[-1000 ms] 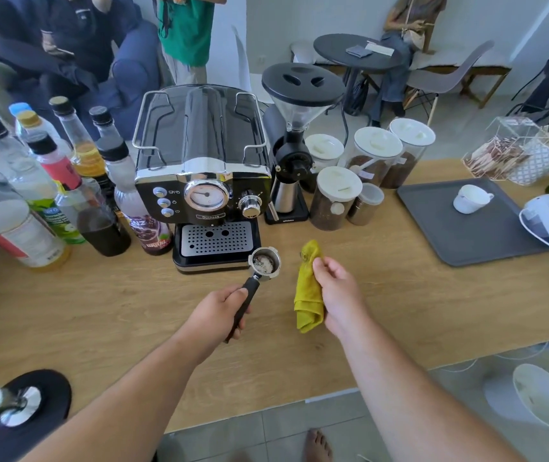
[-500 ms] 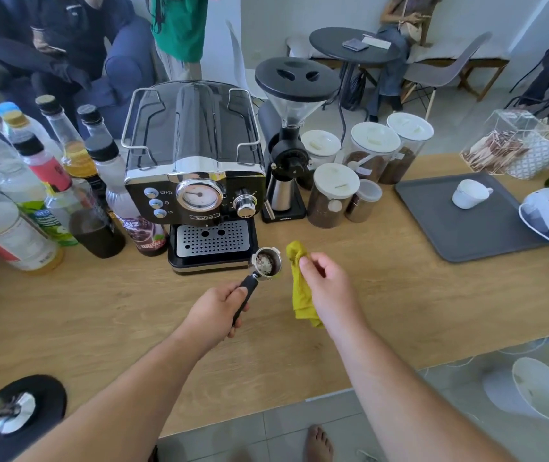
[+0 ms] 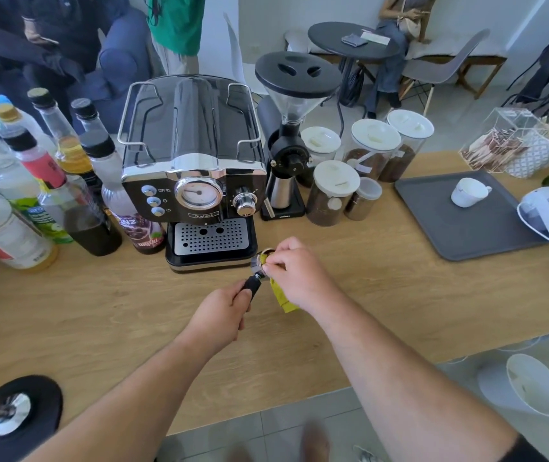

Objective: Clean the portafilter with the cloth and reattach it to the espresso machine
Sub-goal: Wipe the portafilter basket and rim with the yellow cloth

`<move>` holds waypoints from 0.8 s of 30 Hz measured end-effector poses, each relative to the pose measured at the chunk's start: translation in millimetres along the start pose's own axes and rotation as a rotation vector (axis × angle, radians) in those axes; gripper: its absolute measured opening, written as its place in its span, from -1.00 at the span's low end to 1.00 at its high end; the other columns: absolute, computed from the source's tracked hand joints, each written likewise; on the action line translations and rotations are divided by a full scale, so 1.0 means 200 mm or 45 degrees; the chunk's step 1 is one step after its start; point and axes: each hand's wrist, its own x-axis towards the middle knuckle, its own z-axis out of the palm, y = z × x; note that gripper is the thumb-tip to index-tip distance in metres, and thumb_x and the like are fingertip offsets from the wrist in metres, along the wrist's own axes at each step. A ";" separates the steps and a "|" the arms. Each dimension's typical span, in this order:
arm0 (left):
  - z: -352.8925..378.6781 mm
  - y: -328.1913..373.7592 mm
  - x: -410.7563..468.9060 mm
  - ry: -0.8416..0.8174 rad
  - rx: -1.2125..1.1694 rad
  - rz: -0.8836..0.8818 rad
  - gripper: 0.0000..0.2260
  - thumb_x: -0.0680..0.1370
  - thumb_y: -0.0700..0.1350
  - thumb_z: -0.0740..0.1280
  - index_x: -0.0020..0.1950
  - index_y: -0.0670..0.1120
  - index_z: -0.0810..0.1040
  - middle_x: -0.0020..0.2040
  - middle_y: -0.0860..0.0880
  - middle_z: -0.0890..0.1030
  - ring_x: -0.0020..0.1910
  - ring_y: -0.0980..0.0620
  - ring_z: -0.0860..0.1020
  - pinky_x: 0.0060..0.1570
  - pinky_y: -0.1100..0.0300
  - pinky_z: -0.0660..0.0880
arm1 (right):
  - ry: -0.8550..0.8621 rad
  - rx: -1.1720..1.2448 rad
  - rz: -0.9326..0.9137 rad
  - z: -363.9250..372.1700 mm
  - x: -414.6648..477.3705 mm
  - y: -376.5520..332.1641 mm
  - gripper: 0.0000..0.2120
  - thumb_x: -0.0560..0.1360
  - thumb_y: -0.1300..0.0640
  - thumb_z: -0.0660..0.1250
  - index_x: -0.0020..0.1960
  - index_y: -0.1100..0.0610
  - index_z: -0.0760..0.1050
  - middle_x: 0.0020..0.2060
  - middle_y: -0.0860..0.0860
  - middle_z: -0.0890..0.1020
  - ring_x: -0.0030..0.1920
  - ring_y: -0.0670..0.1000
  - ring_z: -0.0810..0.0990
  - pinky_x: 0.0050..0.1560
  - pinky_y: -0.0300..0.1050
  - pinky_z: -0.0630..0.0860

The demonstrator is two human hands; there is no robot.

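Wooden tabletop (image 3: 366,295) | left hand (image 3: 220,316) grip wraps portafilter (image 3: 260,266) handle | right hand (image 3: 299,271) pinches cloth (image 3: 281,296) into basket | step: wiping | next: lock into espresso machine (image 3: 196,175)

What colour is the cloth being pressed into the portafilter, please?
Yellow; the cloth shows best in the head view, under the right hand.
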 end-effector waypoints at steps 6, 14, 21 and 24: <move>-0.07 0.01 0.02 0.015 0.020 -0.033 -0.76 0.72 -0.04 0.20 0.01 -0.04 0.63 -0.25 -0.01 0.59 -0.42 0.08 0.49 -0.42 0.12 0.47 | -0.325 -0.111 -0.113 -0.08 -0.03 0.07 -0.59 0.70 0.02 0.39 0.53 -0.01 0.56 0.38 -0.12 0.32 0.15 -0.01 0.56 0.20 -0.02 0.57; -0.05 0.01 -0.01 -0.087 0.070 -0.108 -0.73 0.72 -0.04 0.20 -0.04 -0.08 0.63 -0.39 0.05 0.52 -0.52 0.14 0.44 -0.51 0.25 0.41 | -0.256 -0.609 -0.341 -0.18 -0.04 0.07 -0.28 0.46 -0.36 -0.22 0.37 -0.07 0.41 0.15 -0.09 0.48 0.04 0.05 0.50 -0.12 -0.03 0.37; -0.10 0.07 0.04 -0.046 0.150 -0.061 -0.75 0.70 0.01 0.23 0.10 -0.07 0.65 -0.27 -0.04 0.58 -0.40 0.06 0.48 -0.37 0.10 0.43 | -0.169 -0.652 -0.101 -0.06 -0.09 0.02 -0.84 0.68 0.22 0.31 0.26 0.16 0.51 0.00 0.01 0.41 -0.09 0.08 0.56 -0.18 0.04 0.62; -0.10 0.04 0.05 -0.028 0.149 -0.056 -0.78 0.71 -0.02 0.23 0.07 -0.03 0.65 -0.23 -0.03 0.58 -0.37 0.05 0.49 -0.39 0.10 0.45 | -0.260 -0.311 -0.039 -0.11 -0.06 0.04 -0.66 0.71 0.13 0.32 0.47 0.04 0.59 0.24 -0.01 0.51 0.01 0.05 0.63 0.06 0.01 0.65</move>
